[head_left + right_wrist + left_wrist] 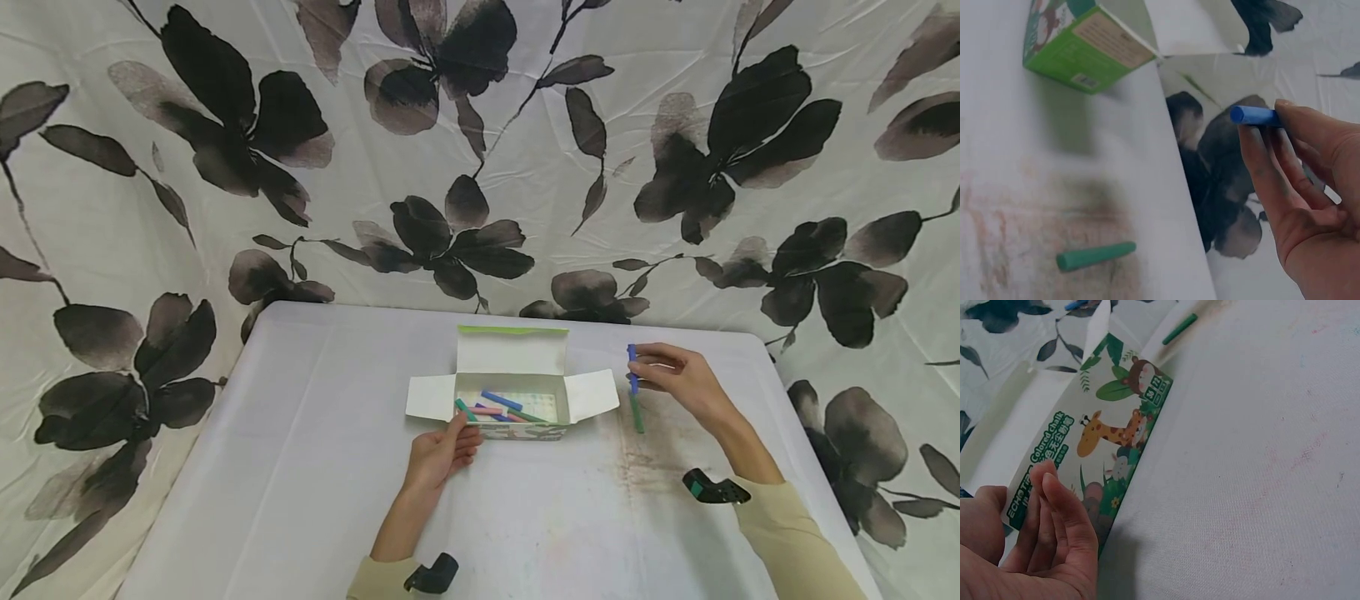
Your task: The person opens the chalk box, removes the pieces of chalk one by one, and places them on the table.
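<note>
An open chalk box (525, 432), printed with a giraffe and "Colored chalk", stands on the table with its flaps spread. My left hand (438, 457) holds its front left corner, thumb over the rim and fingers against the printed front (1116, 444). Inside lie several chalk sticks, among them a blue one (501, 401) on top. To the right of the box, my right hand (690, 383) pinches a blue chalk stick (1257, 116) between thumb and fingers, raised above the table. Below it a green chalk stick (1096, 255) lies on the cloth.
A white cloth (300, 467) covers the table, with brownish chalk smears (652, 458) around the green stick. Behind the table hangs a floral curtain (555, 192). The box's right flap (591, 395) sticks out toward my right hand.
</note>
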Tool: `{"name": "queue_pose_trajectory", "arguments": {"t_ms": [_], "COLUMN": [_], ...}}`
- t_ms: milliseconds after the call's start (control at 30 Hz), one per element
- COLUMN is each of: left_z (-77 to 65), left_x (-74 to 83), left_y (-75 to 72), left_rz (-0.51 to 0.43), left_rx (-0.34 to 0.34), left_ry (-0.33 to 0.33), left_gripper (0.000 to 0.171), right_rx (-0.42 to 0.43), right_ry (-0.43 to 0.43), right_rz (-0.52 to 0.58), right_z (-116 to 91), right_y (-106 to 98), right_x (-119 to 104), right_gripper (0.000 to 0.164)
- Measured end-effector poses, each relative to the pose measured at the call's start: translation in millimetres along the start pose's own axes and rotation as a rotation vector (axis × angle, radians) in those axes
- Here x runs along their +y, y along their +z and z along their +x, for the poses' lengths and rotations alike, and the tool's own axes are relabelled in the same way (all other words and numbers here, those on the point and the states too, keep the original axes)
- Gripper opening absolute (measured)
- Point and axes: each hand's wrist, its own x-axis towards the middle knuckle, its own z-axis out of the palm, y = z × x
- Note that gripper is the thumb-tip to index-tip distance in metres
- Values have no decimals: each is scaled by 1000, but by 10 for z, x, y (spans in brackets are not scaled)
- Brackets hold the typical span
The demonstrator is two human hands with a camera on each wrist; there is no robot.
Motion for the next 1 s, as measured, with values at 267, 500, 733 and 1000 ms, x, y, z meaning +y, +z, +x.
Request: {"name": "queue_pose_trajectory", "arguments": {"t_ms": [267, 500, 733, 1000], "left_z": [19, -3, 1, -2], "left_x": [-21, -1, 6, 3], "left_y": [-12, 5, 10, 21], "left_rz": [-1, -9, 1, 10], "left_rx": [1, 7, 11, 16], "left_ry": [0, -3, -4, -6], "left_gripper": [48, 51, 51, 51], "right_rx": [33, 69, 114, 126], "right_ry": [34, 105, 175, 188], "right_rz": [40, -21, -84, -147], "right_z": [-110, -214, -259, -295], "right_y": [-104, -160, -160, -106], "right_x": [199, 422, 668, 845], "right_gripper": [57, 64, 64, 60]}}
